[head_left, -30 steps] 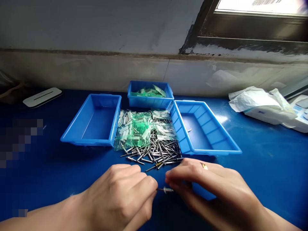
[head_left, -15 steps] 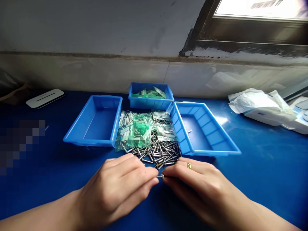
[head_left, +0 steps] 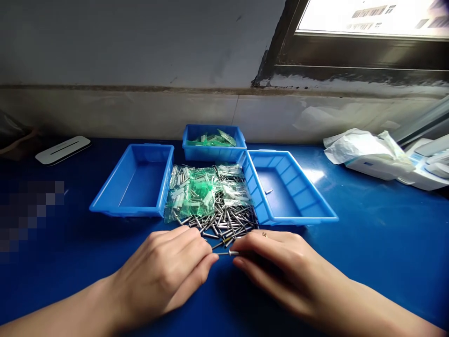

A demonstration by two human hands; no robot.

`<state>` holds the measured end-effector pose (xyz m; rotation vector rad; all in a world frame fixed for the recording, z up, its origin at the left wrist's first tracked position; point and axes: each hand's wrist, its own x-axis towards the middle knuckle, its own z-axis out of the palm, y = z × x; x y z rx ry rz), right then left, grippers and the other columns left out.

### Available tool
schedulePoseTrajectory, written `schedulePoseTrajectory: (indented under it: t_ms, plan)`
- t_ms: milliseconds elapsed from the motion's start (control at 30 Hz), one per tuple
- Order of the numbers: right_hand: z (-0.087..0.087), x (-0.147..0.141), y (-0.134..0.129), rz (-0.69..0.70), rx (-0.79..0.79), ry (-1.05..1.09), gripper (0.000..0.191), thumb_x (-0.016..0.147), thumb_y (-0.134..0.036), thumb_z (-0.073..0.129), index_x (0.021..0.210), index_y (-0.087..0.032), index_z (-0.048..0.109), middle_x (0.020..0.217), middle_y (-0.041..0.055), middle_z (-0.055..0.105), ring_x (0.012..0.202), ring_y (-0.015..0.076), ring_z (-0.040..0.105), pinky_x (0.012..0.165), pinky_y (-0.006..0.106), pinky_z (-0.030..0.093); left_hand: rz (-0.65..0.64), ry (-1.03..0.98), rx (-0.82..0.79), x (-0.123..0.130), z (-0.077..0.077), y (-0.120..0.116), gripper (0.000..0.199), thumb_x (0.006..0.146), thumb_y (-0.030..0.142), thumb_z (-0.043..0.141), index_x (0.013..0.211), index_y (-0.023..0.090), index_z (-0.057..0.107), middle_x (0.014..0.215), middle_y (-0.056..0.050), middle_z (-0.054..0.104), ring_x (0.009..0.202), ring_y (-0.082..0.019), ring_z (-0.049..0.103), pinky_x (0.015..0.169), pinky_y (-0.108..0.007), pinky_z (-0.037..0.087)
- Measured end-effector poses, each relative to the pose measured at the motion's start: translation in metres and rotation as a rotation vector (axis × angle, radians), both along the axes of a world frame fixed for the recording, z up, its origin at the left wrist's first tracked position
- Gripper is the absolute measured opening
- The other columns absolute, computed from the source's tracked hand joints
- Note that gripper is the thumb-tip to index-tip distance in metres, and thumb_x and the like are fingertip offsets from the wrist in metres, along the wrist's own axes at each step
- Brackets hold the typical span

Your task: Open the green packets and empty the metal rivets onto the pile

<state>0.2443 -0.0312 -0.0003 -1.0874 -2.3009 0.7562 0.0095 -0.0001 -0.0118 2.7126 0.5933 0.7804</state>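
My left hand [head_left: 175, 267] is closed, its thumb and fingers pinching the thin end of a metal rivet [head_left: 226, 253]. The rivet lies level between my hands, its wider end at the fingertips of my right hand [head_left: 280, 267]. That hand is closed round the wider end and wears a ring. Just beyond my fingers a pile of loose screws and rivets [head_left: 228, 220] lies on the blue table. Green and clear packets [head_left: 196, 192] of small parts cover the back and left of the pile.
Blue trays stand left [head_left: 126, 211], right [head_left: 301, 220] and behind [head_left: 213, 153] the pile; the back one holds green packets, the right one a small metal piece. A white device [head_left: 63, 149] lies far left, white wrapping [head_left: 365, 147] far right.
My left hand has drawn left, away from my right fingertips, and more of the rivet shows between them. The whole view has shifted slightly.
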Motion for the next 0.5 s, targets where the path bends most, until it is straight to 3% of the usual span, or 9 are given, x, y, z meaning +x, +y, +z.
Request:
schedulePoseTrajectory:
  t_ms: [133, 233, 367, 500]
  plan:
    - [-0.0008, 0.0019, -0.0006, 0.036, 0.044, -0.07, 0.022, 0.099, -0.011, 0.044, 0.088, -0.017, 0.063, 0.072, 0.0042, 0.065, 0.059, 0.0164, 0.058, 0.055, 0.027, 0.043, -0.003, 0.016, 0.035, 0.0018, -0.0027, 0.0, 0.037, 0.105, 0.011, 0.037, 0.077, 0.013, 0.061, 0.065, -0.003, 0.059, 0.055, -0.016, 0.051, 0.051, -0.03, 0.039]
    - [-0.0004, -0.0002, -0.0014, 0.06, 0.065, -0.115, 0.025, 0.097, -0.009, 0.043, 0.084, -0.017, 0.063, 0.069, 0.0044, 0.062, 0.057, 0.017, 0.052, 0.053, 0.029, 0.038, 0.01, -0.028, -0.028, 0.0021, -0.0007, 0.0004, 0.037, 0.107, 0.014, 0.036, 0.081, 0.013, 0.062, 0.066, -0.003, 0.061, 0.056, -0.016, 0.054, 0.052, -0.029, 0.042]
    - [0.0025, -0.0057, -0.0017, 0.074, 0.023, -0.117, 0.025, 0.096, -0.008, 0.044, 0.078, -0.018, 0.058, 0.071, 0.0037, 0.061, 0.059, 0.0154, 0.05, 0.055, 0.026, 0.039, -0.049, -0.16, -0.1, 0.0031, 0.0033, -0.0004, 0.023, 0.108, 0.018, 0.041, 0.102, 0.011, 0.062, 0.083, -0.006, 0.072, 0.072, -0.017, 0.067, 0.067, -0.028, 0.053]
    - [0.0038, -0.008, -0.0003, 0.078, 0.023, -0.071, 0.028, 0.099, -0.01, 0.042, 0.076, -0.017, 0.056, 0.071, 0.0038, 0.06, 0.06, 0.0142, 0.049, 0.055, 0.024, 0.038, -0.126, -0.22, -0.134, 0.0035, 0.0049, 0.0003, 0.017, 0.106, 0.01, 0.044, 0.111, 0.01, 0.061, 0.091, -0.008, 0.076, 0.078, -0.017, 0.071, 0.074, -0.027, 0.057]
